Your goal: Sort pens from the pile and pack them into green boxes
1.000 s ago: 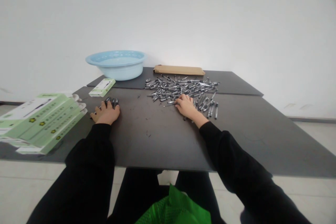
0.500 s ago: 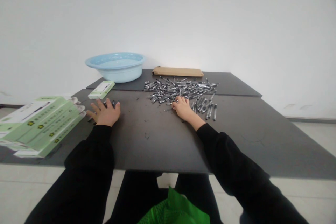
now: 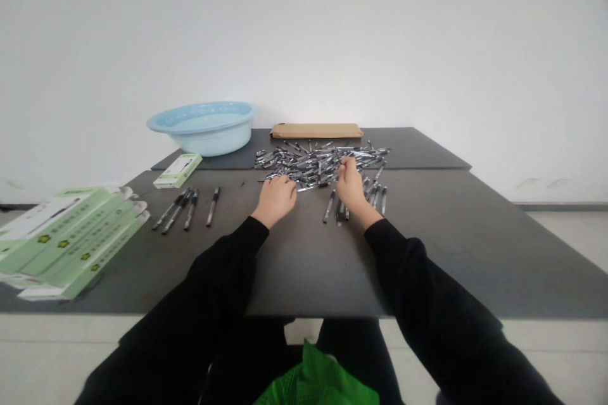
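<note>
My left hand (image 3: 275, 198) is curled at the front left of a loose pile of pens (image 3: 316, 168). A thin silver pen (image 3: 308, 188) extends to the right from its fingertips. Over the pile's front right edge, my right hand (image 3: 351, 186) is closed in a pinch. A small dark tip shows by its fingers, but I cannot make out what it belongs to. Below and beside this hand lie several pens (image 3: 329, 207) in a loose row. Several more pens (image 3: 178, 210) lie apart on the left of the table.
Flattened green and white pen boxes (image 3: 71, 240) are stacked at the left edge. A small pen box (image 3: 178, 171) lies in front of a light blue basin (image 3: 209, 139). Behind the pile, a long brown carton (image 3: 316, 131) lies near the wall. The dark table (image 3: 304, 266) has a seam across it.
My left hand has left the pens on the left and moved right to the pile, uncovering those pens. My right hand has shifted slightly right and up, and its fingers now point upward.
</note>
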A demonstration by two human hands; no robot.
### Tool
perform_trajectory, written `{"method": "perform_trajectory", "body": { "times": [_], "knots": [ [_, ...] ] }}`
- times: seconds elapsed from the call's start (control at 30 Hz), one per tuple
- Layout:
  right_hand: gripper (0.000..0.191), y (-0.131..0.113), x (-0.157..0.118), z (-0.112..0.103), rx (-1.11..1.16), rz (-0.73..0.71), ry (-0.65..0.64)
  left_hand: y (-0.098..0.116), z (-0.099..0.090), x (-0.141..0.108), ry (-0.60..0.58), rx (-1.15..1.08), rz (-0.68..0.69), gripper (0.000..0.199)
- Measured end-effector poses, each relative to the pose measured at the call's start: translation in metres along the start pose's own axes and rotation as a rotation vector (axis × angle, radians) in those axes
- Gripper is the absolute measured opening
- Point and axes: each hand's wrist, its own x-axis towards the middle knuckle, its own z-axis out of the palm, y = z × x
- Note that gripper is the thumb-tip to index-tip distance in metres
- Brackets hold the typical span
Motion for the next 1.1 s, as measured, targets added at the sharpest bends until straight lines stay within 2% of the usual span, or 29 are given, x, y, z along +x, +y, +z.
{"method": "perform_trajectory", "body": {
  "times": [0.1, 0.23, 0.3, 0.43, 0.53, 0.67, 0.8, 0.93, 1.1],
  "knots": [
    [0.011, 0.004, 0.005, -0.005, 0.072, 0.033, 0.058, 0.018, 0.020, 0.013, 0.027, 0.023, 0.025, 0.028],
    [0.017, 0.006, 0.009, -0.004, 0.163, 0.004, 0.078, 0.018, 0.039, 0.021, 0.018, 0.046, 0.054, 0.027],
    [0.020, 0.006, 0.010, -0.002, 0.171, -0.015, 0.081, 0.015, 0.045, 0.021, 0.014, 0.044, 0.078, 0.028],
    [0.006, 0.007, 0.009, 0.000, 0.215, -0.028, 0.085, 0.013, 0.050, 0.019, 0.008, 0.037, 0.101, 0.021],
    [0.010, 0.008, 0.010, 0.002, 0.358, 0.045, 0.087, 0.012, 0.052, 0.017, -0.009, -0.012, 0.103, 0.019],
    [0.009, 0.004, 0.017, -0.001, 0.680, 0.240, 0.178, 0.007, 0.052, 0.013, -0.089, -0.277, 0.054, 0.020],
    [0.016, -0.007, 0.025, -0.014, 1.032, 0.361, 0.187, -0.002, 0.053, 0.011, -0.196, -0.787, 0.105, 0.024],
    [0.020, -0.022, 0.023, -0.028, 1.225, 0.370, 0.114, -0.004, 0.059, 0.013, -0.320, -1.150, 0.129, 0.023],
    [0.019, -0.041, 0.012, -0.029, 1.279, 0.303, 0.032, 0.004, 0.056, 0.012, -0.398, -1.319, 0.135, 0.042]
  ]
}}
